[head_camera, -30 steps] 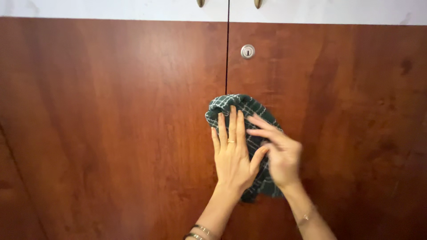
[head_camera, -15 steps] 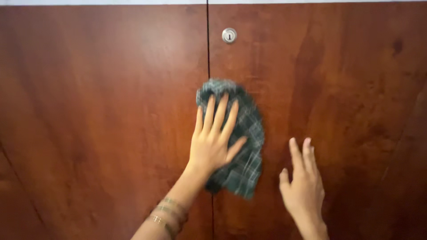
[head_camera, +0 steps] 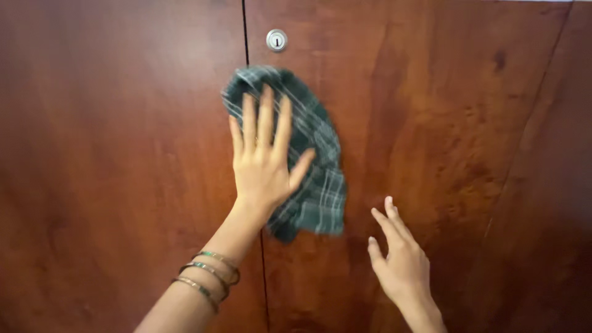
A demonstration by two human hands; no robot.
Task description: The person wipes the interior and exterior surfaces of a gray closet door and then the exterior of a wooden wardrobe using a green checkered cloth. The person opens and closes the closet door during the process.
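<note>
- The left hand [head_camera: 262,166] is flat, fingers spread wide, pressing a green checked cloth [head_camera: 308,154] against the wooden doors [head_camera: 123,154].
- The cloth lies over the gap between both doors, just under a round lock [head_camera: 277,40].
- The right hand [head_camera: 401,262] is open, holding nothing, beside the cloth.
- The cloth's lower edge is blurred.

Crumpled dark-green plaid cloth [head_camera: 314,160] lies pressed flat against the wooden door [head_camera: 431,123].
</note>
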